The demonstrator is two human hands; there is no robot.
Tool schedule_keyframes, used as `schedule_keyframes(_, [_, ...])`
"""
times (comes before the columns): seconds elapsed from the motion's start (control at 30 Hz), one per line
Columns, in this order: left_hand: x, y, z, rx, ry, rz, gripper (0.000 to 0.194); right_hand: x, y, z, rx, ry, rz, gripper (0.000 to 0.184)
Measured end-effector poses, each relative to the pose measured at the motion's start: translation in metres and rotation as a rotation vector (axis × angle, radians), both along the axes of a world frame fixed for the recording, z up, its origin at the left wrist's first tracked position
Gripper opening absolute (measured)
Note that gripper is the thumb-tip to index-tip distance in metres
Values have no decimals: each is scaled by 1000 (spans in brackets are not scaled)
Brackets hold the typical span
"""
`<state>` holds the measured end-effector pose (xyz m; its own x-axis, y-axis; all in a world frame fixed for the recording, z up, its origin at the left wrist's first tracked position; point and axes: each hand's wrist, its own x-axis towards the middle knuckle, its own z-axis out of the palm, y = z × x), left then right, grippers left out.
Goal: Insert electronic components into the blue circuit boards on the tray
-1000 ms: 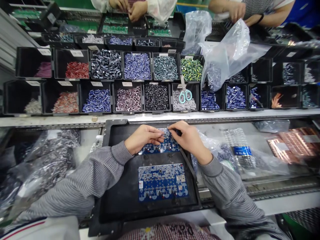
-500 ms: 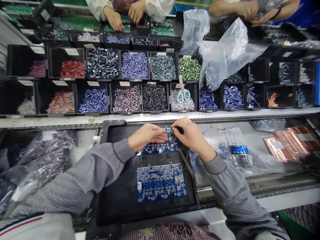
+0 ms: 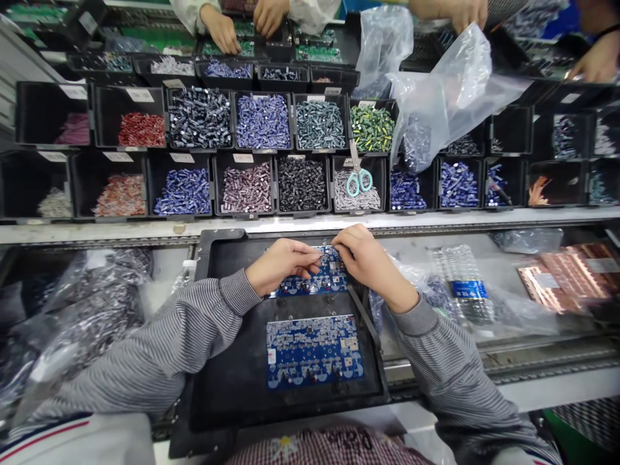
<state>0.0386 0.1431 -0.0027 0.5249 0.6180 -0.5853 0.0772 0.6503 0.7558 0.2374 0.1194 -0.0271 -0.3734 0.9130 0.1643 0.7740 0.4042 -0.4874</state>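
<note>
the left hand (image 3: pixel 281 265) and the right hand (image 3: pixel 365 261) sit over a blue circuit board (image 3: pixel 310 279), coming in from seven and five o'clock. both are curled, not spread, with the left fingertips (image 3: pixel 314 257) and right fingertips (image 3: pixel 336 240) drawn in on the board's top edge. the fingers hide whatever lies under them, so i cannot tell if either hand has hold of a small part.

that board lies near the top of a black tray (image 3: pixel 227 265), close under its upper rim. a second blue circuit board (image 3: pixel 314 352) lies at six o'clock from it, with a band of bare tray between them. open tray room lies at nine o'clock from the hands, while a black strap (image 3: pixel 363 316) crosses the tray diagonally at four o'clock.

just past the tray's top rim runs a pale shelf edge (image 3: pixel 310 223), and beyond it stand rows of black bins (image 3: pixel 245 187) of sorted capacitors. teal-handled scissors (image 3: pixel 359 183) rest in one bin at one o'clock. a clear plastic bag (image 3: pixel 445 90) slumps over the bins further round. bagged parts (image 3: pixel 82 310) lie at nine o'clock, copper-coloured panels (image 3: pixel 562 278) at three. a co-worker's hands (image 3: pixel 247 19) work at the far edge.
</note>
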Motion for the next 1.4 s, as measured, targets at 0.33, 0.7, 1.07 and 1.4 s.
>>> schedule_keyframes(0.33, [1,0,-2,-43,-15,17,13,-6,-7,8,66,106,77,21])
schedule_keyframes(0.7, [0,-6,6,-43,-58,21,13,-10,-13,5,102,81,-117,13])
schedule_keyframes(1.07, [-4,-3,-3,155,43,-32,17,-11,-15,7,79,69,-59,13])
schedule_keyframes(1.4, [-3,-2,-2,51,41,4,9,-12,-13,3,110,-3,-99,17])
